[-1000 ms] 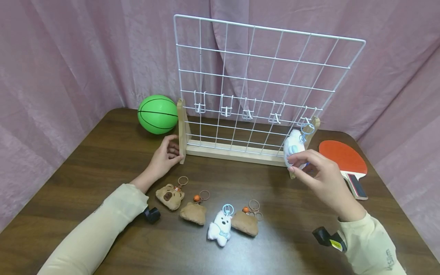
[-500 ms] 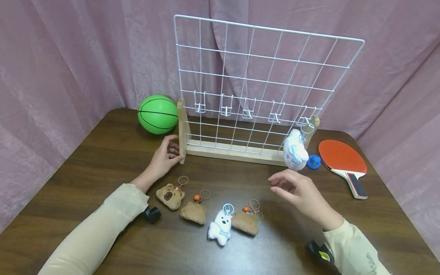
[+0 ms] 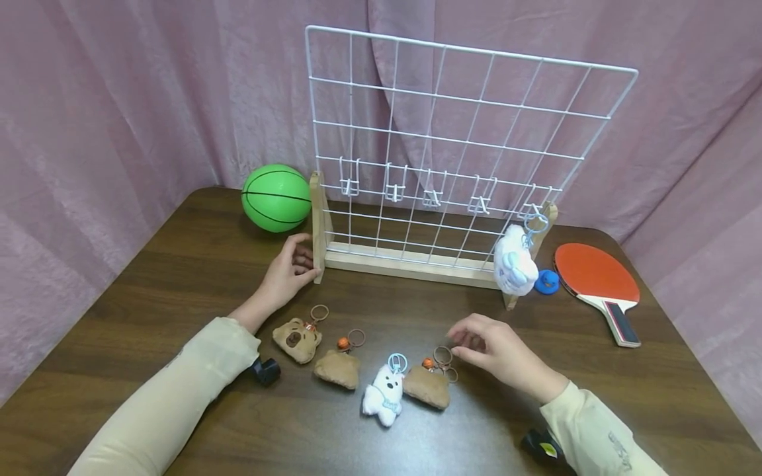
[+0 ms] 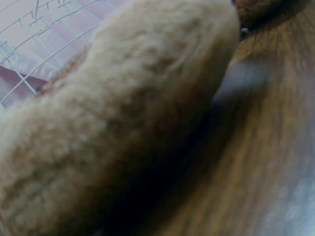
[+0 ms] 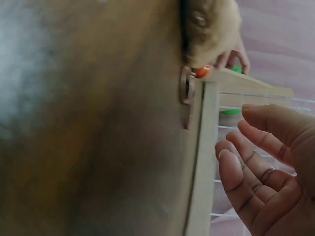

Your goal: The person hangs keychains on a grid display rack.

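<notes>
Brown tabletop [image 3: 178, 277] bears fuzzy tan and white keychains [image 3: 426, 388].

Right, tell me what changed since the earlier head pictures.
The right hand has come off the hanging white plush keychain, moving toward the person and leftward, near the rightmost brown plush keychain, and uncovering a small blue toy. The left hand stays at the pale wooden rack post.

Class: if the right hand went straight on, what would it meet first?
Most likely the large metal ring on the rightmost brown plush, just ahead of the right hand; height is unclear, so it might pass over.
</notes>
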The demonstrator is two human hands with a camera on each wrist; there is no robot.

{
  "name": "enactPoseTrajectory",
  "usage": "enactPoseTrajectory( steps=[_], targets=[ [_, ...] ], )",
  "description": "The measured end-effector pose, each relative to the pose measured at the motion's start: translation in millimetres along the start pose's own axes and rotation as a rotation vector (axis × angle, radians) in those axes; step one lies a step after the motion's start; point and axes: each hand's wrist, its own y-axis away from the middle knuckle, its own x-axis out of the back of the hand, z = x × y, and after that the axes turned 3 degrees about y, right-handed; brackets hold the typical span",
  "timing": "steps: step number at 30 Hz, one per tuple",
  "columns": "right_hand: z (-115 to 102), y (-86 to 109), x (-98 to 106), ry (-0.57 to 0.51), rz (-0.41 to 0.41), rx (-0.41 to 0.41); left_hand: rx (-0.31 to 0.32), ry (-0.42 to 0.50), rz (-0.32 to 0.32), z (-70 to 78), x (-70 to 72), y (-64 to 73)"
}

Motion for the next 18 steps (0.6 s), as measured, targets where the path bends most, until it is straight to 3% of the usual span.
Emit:
enactPoseTrajectory(
  steps=[11,18],
  targets=[
    [3.8,-5.5,-6.3,0.059,-0.155,-0.047,-0.002,0.004,-0.002,0.4,0.0,-0.3],
    [3.1,-8.5,-7.6,0.099,-0.188,-0.024,0.001,0.004,-0.003,-0.1,0.3,0.0]
  ],
)
